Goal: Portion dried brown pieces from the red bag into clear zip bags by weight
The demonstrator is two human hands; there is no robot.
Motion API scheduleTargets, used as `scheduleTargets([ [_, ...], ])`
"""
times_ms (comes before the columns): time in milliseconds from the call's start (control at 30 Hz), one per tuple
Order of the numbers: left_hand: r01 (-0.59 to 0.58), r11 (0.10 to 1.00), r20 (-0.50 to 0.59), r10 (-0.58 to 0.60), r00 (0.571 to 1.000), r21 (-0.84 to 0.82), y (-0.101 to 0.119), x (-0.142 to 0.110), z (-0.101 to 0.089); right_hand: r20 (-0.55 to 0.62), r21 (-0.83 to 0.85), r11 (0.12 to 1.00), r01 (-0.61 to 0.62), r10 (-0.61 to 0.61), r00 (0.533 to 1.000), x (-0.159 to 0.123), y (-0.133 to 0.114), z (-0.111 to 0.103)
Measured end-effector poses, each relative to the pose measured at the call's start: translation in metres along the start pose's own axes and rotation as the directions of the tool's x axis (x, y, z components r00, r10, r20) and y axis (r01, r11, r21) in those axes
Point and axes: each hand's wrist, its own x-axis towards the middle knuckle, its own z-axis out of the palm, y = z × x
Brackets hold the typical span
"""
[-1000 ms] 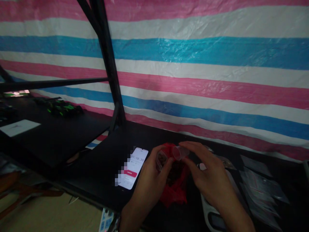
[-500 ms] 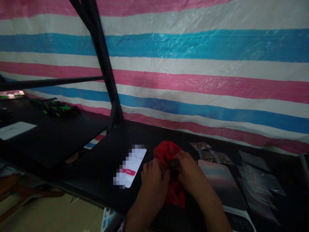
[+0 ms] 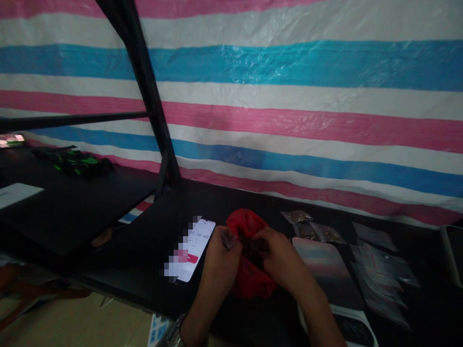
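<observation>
Your left hand [image 3: 221, 258] has its fingers curled round what looks like a clear cup [image 3: 228, 239], mostly hidden. Your right hand [image 3: 278, 251] has its fingers among the dark bits [image 3: 253, 246] at the mouth of the red bag [image 3: 253, 282]; can't tell if they're clamped on any. Red bag sits on the desk [image 3: 195, 202], between and under both sets of fingers.

Progress, judging by layout: partway. Three packets [image 3: 306, 231] lie beyond your right fingers, filled with brownish bits, so those look done. Left over: dark bits in the red bag, plus flat clear bags [image 3: 379, 270], apparently unfilled, right of your right fingers past the scale [image 3: 329, 270].

Red bag looks thin, crumpled, open-mouthed, slumped at the sides; its contents are too dim to identify.
</observation>
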Motion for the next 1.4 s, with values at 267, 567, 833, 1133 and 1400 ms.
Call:
scheduleTargets([
  [267,0.023,1.0,0.039,-0.024,0.999,0.021,0.003,0.0,-0.006,-0.012,-0.061,0.997,-0.039,0.038,0.999,-0.004,-0.005,0.0],
  [567,-0.03,0.999,0.049,0.03,0.998,0.011,0.001,0.001,-0.006,-0.021,0.084,0.996,-0.019,0.021,1.0,-0.002,-0.006,0.006],
  [833,-0.145,0.989,0.031,0.145,0.989,0.009,-0.006,0.005,-0.006,0.069,0.287,0.957,0.033,-0.055,0.996,-0.005,0.006,0.0],
  [1133,-0.361,0.91,0.1,0.348,0.932,0.203,-0.004,0.003,-0.01,-0.003,0.603,0.794,0.075,-0.091,0.996,-0.009,0.009,-0.022],
  [1400,-0.351,0.924,0.229,0.313,0.922,0.149,-0.006,-0.003,0.001,-0.178,0.319,0.908,0.271,-0.224,0.958,-0.016,-0.017,-0.016],
])
